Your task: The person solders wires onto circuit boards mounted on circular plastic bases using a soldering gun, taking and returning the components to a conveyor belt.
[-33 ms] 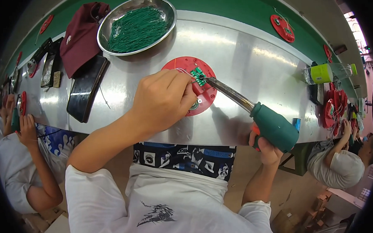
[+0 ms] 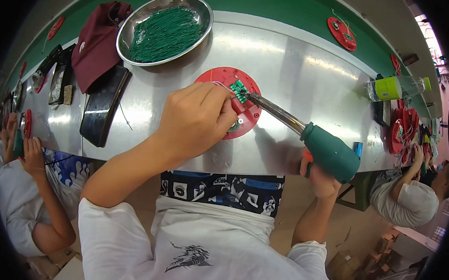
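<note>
A round red plastic disc point(image 2: 249, 81) lies on the metal bench in front of me, bearing a small green circuit board point(image 2: 239, 91). My left hand point(image 2: 196, 118) is closed in a pinch over the disc's left part, its fingertips beside the board on what looks like a thin wire; the fingers mostly hide it. Pale thin wires point(image 2: 218, 83) run out above the knuckles. A green pistol-style soldering iron point(image 2: 331, 153) is gripped in my right hand point(image 2: 320, 178). Its metal barrel slants up-left, and the tip meets the board's right side.
A steel bowl point(image 2: 208, 28) of green wires point(image 2: 165, 33) stands at the back left, by a maroon cap point(image 2: 97, 45) and a black phone point(image 2: 103, 108). Rightward are a bottle point(image 2: 387, 89), a blue cylinder point(image 2: 357, 149) and stacked red discs point(image 2: 397, 132). Co-workers sit on both sides.
</note>
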{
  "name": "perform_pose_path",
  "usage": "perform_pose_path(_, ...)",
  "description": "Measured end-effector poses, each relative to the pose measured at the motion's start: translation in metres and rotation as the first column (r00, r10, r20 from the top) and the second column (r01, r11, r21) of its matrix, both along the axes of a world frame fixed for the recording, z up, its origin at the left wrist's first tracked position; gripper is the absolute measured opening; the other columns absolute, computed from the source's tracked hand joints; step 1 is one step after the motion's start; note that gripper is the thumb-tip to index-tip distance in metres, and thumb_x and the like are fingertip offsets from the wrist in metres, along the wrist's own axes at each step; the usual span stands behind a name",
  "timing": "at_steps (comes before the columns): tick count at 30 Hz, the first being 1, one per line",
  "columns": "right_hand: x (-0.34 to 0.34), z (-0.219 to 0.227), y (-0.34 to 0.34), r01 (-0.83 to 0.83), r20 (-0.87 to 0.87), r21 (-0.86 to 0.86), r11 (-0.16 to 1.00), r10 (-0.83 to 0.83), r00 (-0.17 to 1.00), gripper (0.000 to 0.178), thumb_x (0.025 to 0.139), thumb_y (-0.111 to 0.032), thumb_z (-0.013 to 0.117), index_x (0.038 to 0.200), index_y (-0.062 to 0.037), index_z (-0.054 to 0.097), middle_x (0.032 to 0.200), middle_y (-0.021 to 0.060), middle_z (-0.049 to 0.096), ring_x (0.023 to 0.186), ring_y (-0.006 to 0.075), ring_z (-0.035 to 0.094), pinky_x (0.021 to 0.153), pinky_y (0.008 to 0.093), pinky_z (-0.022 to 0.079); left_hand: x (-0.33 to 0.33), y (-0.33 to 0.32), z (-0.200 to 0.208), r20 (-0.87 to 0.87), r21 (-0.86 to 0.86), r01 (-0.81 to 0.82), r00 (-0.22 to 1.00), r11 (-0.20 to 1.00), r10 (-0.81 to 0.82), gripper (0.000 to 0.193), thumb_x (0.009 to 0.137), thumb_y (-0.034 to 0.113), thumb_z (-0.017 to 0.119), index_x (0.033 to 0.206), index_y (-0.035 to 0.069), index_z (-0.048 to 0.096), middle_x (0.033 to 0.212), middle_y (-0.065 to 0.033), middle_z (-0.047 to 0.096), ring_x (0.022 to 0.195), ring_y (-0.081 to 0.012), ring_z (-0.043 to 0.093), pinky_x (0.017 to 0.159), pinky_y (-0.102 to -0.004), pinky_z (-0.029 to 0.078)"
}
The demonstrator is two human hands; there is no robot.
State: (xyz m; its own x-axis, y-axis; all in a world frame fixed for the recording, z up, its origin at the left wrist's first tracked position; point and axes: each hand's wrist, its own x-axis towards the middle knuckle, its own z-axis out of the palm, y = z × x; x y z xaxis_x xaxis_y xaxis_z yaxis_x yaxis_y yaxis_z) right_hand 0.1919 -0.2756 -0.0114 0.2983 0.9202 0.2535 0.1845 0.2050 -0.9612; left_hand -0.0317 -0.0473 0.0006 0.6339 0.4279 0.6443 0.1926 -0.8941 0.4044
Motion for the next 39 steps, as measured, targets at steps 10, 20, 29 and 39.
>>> perform_pose_path(10,-0.013,0.009,0.014,0.049,-0.077,-0.038,0.998,-0.052,0.996,0.055,0.087,-0.032,0.072,0.122,0.0074,0.058,0.099,0.0178,0.062,0.054,0.0184,0.054,0.041,0.0266,0.040,-0.003,0.005,-0.003,-0.015,-0.033,0.001,1.000,0.999,-0.001,0.014,0.073,-0.004,0.069,0.082,0.001,0.060,0.069,-0.0078,0.059,0.054,-0.0239,0.058,0.050,-0.0342,0.047)
perform_pose_path(20,-0.004,0.002,0.019,0.111,-0.119,0.127,0.986,-0.096,0.988,0.063,0.094,-0.027,0.062,0.135,0.0148,0.040,0.099,0.0317,0.060,0.045,0.0241,0.056,0.037,0.0286,0.044,-0.001,0.004,-0.005,0.025,-0.002,-0.001,1.000,1.000,0.001,0.013,0.072,-0.001,0.069,0.079,0.002,0.058,0.069,-0.0090,0.059,0.056,-0.0262,0.058,0.051,-0.0359,0.048)
perform_pose_path(29,-0.003,-0.001,0.018,0.114,-0.125,0.118,0.987,-0.099,0.987,0.059,0.093,-0.024,0.060,0.133,0.0147,0.041,0.100,0.0313,0.060,0.045,0.0245,0.057,0.037,0.0293,0.045,-0.003,0.006,-0.004,-0.011,0.008,0.019,1.000,1.000,-0.019,0.015,0.073,-0.003,0.070,0.083,0.001,0.061,0.072,-0.0098,0.061,0.058,-0.0269,0.059,0.053,-0.0367,0.049)
perform_pose_path(39,-0.011,0.000,0.018,0.104,-0.106,0.132,0.986,-0.090,0.990,0.057,0.091,-0.028,0.068,0.129,0.0115,0.050,0.103,0.0279,0.062,0.051,0.0225,0.058,0.041,0.0286,0.045,-0.005,0.024,0.001,-0.066,0.060,0.070,0.996,0.996,-0.066,0.013,0.075,0.004,0.069,0.088,0.001,0.065,0.083,-0.0094,0.061,0.077,-0.0268,0.061,0.067,-0.0382,0.052)
